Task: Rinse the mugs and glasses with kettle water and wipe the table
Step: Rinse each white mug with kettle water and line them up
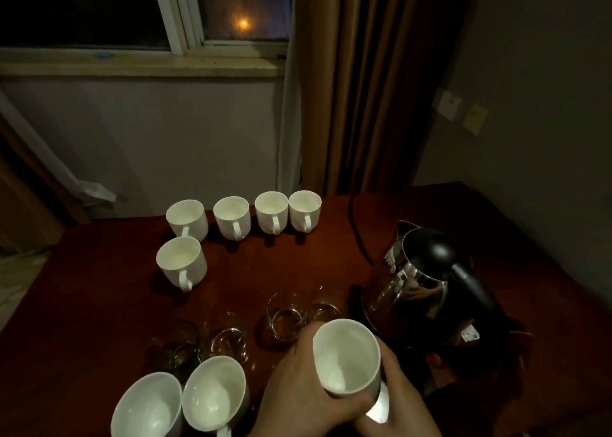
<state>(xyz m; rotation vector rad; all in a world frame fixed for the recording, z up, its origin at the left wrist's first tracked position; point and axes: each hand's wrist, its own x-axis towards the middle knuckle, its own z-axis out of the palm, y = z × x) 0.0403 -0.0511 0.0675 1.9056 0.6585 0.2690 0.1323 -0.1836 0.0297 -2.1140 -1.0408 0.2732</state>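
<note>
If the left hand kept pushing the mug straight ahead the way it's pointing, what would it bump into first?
Probably the glass just beyond the left hand, which points up and slightly right across the table. The held mug would likely touch it first, though depth is hard to judge.

Your open lane: bare tabletop point(291, 258) between far mug row point(245, 216) and glasses point(288, 317). Kettle point(420, 291) and its cord point(359, 234) block the right.

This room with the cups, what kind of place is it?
Probably a hotel or guest room at night: matching plain white ceramic mugs and a shiny steel electric kettle on a dark red-brown wooden table, beside long brown curtains.
</note>
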